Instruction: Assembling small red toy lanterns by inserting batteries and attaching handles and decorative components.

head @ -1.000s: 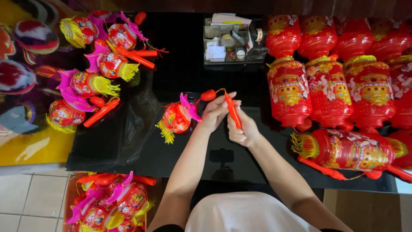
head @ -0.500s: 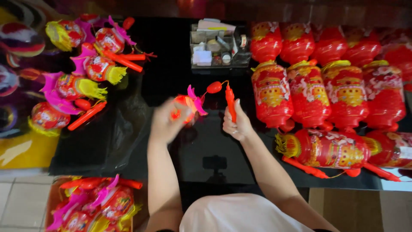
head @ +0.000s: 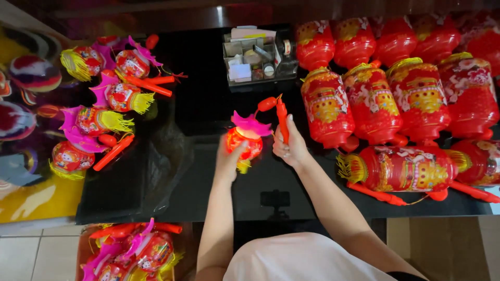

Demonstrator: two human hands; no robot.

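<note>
My left hand (head: 230, 158) grips a small red round lantern (head: 245, 141) with a pink fin on top and a yellow tassel below; it glows as if lit. My right hand (head: 290, 147) holds the lantern's orange stick handle (head: 282, 118) upright, just right of the lantern. A thin cord with a red bulb-shaped piece (head: 266, 103) joins the stick's top to the lantern. Both hands hover over the black glossy table (head: 208, 187).
Several similar small fish-like lanterns (head: 104, 104) with orange sticks lie on the table's left. Large red cylindrical lanterns (head: 396, 104) fill the right side. A clear organiser box (head: 258, 60) stands at the back. A carton of more small lanterns (head: 130, 252) sits on the floor, lower left.
My left hand swung the small lantern from the left side round to just beside the stick, and the lantern now glows. My right hand stayed put on the stick.
</note>
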